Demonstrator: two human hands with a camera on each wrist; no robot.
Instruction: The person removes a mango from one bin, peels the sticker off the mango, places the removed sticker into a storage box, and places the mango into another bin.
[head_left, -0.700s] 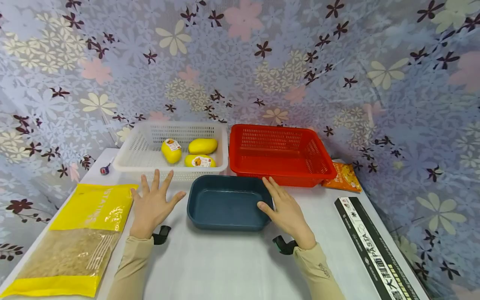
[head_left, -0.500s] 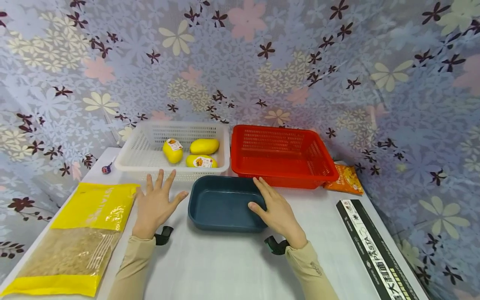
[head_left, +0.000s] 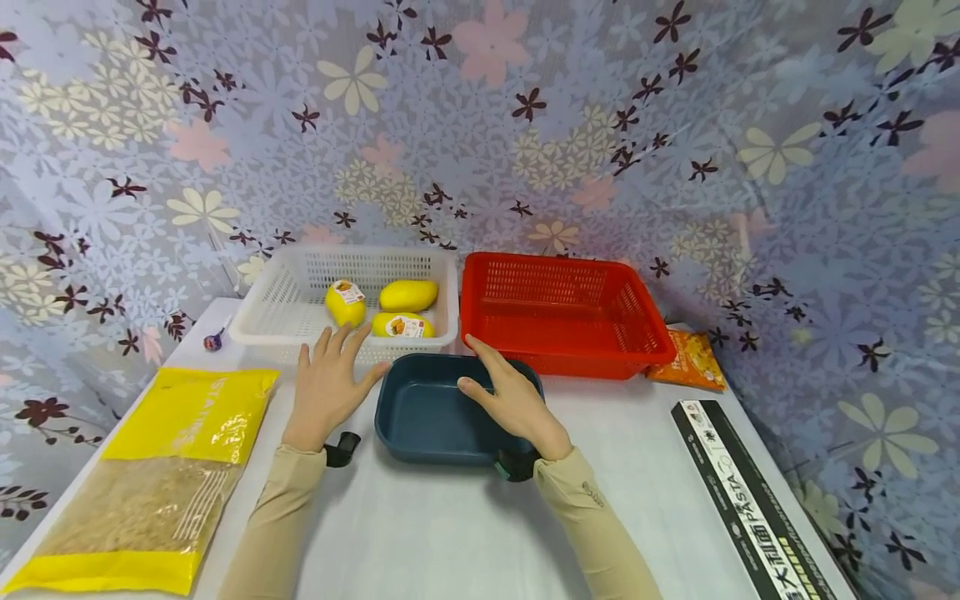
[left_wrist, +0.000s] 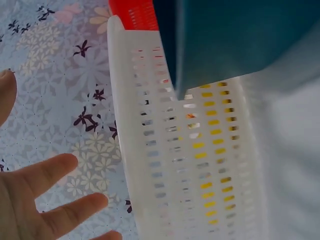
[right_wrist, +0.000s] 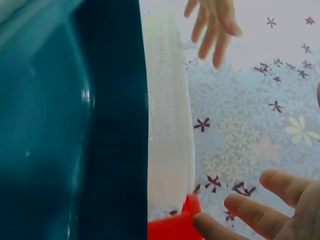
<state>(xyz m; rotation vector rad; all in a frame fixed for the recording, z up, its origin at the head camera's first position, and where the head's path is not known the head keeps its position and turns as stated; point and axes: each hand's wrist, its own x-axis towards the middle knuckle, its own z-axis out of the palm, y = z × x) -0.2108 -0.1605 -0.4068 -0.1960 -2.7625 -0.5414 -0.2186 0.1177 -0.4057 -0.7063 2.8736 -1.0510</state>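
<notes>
In the head view, my left hand [head_left: 330,387] hovers with spread fingers in front of the white basket [head_left: 258,340], left of a dark blue tray [head_left: 427,417]. Its fingers [left_wrist: 75,212] show apart from the basket in the left wrist view. My right hand [head_left: 513,404] is held over the tray's right side, fingers extended and holding nothing; it hides part of that side. Three yellow mangoes lie in the white basket: a labelled one [head_left: 345,308] on the left, an unlabelled one [head_left: 408,295] behind, and another labelled one [head_left: 402,325] in front.
A red basket [head_left: 562,363] stands beside the white one. At left lie a yellow-and-clear bag [head_left: 150,475] and a wrapped lollipop [head_left: 215,340]. An orange snack packet [head_left: 693,358] and a long black-and-white pasta box [head_left: 750,500] lie at right. A floral cloth [head_left: 480,125] hangs behind.
My right hand has moved left, from the tray's right edge to over its inside. My left hand has shifted right and slightly forward, toward the white basket. The tray and mangoes stay in place.
</notes>
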